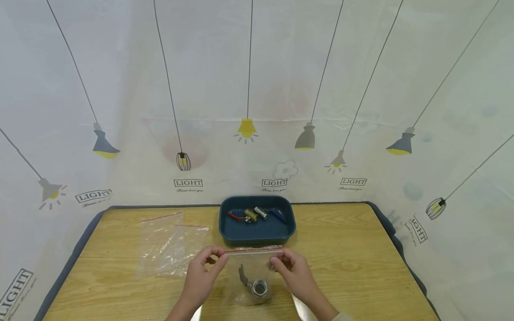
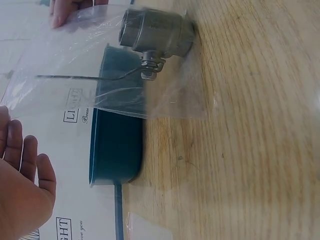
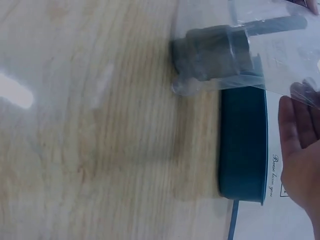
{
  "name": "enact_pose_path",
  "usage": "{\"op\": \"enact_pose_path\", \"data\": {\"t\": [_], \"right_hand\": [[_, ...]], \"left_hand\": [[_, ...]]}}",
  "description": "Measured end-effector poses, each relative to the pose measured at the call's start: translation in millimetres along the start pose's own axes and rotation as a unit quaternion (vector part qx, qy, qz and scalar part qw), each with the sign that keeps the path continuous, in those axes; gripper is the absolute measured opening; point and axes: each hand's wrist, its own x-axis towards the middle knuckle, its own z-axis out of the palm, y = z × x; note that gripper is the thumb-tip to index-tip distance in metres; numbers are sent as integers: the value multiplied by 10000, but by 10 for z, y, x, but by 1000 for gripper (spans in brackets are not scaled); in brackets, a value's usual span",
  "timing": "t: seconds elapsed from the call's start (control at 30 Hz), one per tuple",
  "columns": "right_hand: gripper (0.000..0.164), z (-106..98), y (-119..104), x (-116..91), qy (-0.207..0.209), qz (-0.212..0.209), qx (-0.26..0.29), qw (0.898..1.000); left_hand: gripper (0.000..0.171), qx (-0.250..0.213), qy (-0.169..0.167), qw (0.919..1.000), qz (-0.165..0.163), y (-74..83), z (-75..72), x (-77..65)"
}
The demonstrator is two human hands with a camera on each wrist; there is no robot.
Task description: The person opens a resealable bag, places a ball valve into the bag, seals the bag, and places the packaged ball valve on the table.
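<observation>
A clear zip bag with a red strip along its top hangs upright between both hands. Inside it, at the bottom, lies a grey metal ball valve with a long lever handle. My left hand pinches the bag's upper left corner between thumb and fingers. At the upper right corner, my right hand pinches the bag's edge in the same way. In the right wrist view the valve shows blurred through the plastic, its base close to the tabletop.
Behind the bag stands a dark blue tray holding several valves, with red and blue handles among them. Flat clear zip bags lie on the wooden table at the left. A printed cloth rises behind the table.
</observation>
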Motion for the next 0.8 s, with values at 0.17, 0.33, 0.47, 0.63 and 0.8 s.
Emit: {"op": "enact_pose_path", "data": {"t": [0.17,0.33,0.47,0.63,0.8], "right_hand": [[20,47,176,12,215,-494,342,9980],[15,81,121,3,420,-577,252,9971],[9,92,-56,-32,485,-769,-73,9958],[7,106,-230,-67,547,-1224,-424,9901],[5,77,-290,-99,653,-1355,-601,9868]], "left_hand": [[7,-18,53,10000,32,-6,-2,-11],[7,-32,39,10000,50,-32,-17,-9],[8,-43,71,10000,22,-56,-15,-8],[5,-94,220,9997,81,-202,32,11],[7,-116,165,9998,-10,-434,60,42]]}}
